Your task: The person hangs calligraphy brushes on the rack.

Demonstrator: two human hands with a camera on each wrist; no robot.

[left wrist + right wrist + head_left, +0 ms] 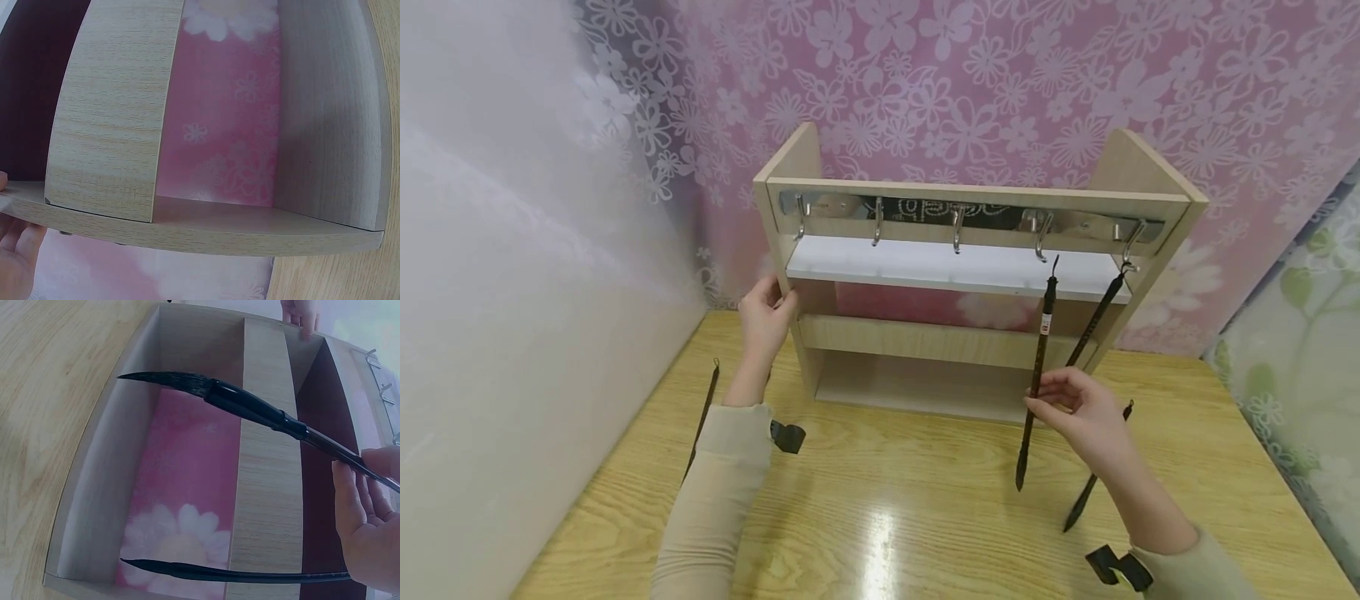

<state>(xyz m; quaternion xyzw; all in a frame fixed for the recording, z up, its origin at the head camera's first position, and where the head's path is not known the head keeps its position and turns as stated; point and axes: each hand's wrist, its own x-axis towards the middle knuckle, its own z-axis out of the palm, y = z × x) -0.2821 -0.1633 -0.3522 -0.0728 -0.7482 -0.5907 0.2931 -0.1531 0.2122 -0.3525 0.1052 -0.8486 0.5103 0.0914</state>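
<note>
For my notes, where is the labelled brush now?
In the head view, right of centre, the labelled brush is in the right grip, left of the hanging brush.

White glare streaks the bright table (917, 500), while the wrist views look dimmer, perhaps slightly soft.

Left hand (764, 318) grips, left forearm (715, 500) stretched forward — right hand (1084, 412) pinches, slightly lower.

A wooden table (925, 475) carries a wooden rack (917, 337) standing toward its far edge; one brush (705, 404) lies near the left edge, another brush (1080, 502), partly hidden, toward the right.
</note>
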